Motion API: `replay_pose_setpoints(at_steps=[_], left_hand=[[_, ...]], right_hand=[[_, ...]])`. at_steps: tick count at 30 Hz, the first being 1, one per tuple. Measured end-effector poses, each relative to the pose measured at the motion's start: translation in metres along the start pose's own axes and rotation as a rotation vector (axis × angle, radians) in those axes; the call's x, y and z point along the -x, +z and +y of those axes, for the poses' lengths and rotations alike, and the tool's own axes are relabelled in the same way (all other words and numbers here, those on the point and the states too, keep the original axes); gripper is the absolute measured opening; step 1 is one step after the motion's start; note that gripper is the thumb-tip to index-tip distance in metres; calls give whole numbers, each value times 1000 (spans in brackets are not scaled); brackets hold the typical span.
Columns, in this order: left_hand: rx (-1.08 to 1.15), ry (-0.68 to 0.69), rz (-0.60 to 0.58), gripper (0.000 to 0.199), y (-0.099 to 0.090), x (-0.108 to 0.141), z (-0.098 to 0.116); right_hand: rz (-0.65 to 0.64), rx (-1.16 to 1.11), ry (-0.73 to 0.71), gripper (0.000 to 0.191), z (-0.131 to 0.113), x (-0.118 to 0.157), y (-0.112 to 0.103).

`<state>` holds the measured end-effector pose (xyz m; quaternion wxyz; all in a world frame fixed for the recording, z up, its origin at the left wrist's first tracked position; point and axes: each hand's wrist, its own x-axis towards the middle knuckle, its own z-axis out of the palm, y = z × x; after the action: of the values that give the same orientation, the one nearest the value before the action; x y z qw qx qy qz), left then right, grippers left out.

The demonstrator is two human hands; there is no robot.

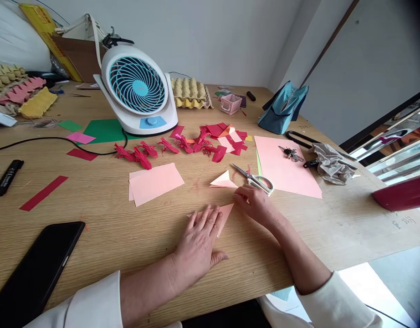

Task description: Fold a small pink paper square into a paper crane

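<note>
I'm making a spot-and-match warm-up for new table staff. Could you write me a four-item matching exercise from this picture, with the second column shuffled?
Column one
1. Fan
2. Keys
3. Left hand
4. Scissors

Column two
A. Laid over a small piece of pink paper
B. White handles, metal blades
C. On a large pink sheet
D. White body, blue grille

Right pairs: 1-D, 2-C, 3-A, 4-B

The fan (140,88) is white and turquoise; the phone (39,269) black.
</note>
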<state>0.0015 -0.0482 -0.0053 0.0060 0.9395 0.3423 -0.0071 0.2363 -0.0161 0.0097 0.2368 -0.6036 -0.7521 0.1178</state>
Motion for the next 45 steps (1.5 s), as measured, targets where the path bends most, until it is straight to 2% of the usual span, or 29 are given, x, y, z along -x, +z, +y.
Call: replay_pose_setpoints(at_steps=[4, 9, 12, 17, 20, 23, 26, 29, 31, 35, 45], left_hand=[[18, 11, -32, 101, 3, 1, -1], [-12, 1, 25, 97, 11, 2, 0], [-2, 15, 28, 97, 9, 2, -1], [34, 45, 21, 95, 2, 3, -1], [31, 37, 48, 91, 1, 4, 1], [34, 41, 80, 87, 3, 3, 1], [23, 21, 140, 72, 3, 0, -4], [-45, 44, 202, 38, -2, -4, -13], [-74, 104, 141, 29, -7, -6, -19], [-22, 43, 72, 32, -16, -6, -22], [-5, 36, 85, 37, -12, -6, -20]], right_hand=[[-57, 12, 44, 14, -7, 3, 6], [-105, 17, 69, 12, -18, 4, 7], [-111, 8, 97, 15, -22, 4, 6], [-143, -254, 205, 19, -23, 5, 6], [-183, -405, 224, 21, -23, 6, 7], [-192, -463, 225, 15, -24, 7, 8], [-163, -446, 249, 8, -24, 6, 8], [-146, -455, 267, 4, -24, 6, 7], [-139, -455, 280, 4, -25, 6, 6], [-150, -451, 307, 5, -26, 6, 4], [-107, -511, 337, 10, -27, 6, 3]])
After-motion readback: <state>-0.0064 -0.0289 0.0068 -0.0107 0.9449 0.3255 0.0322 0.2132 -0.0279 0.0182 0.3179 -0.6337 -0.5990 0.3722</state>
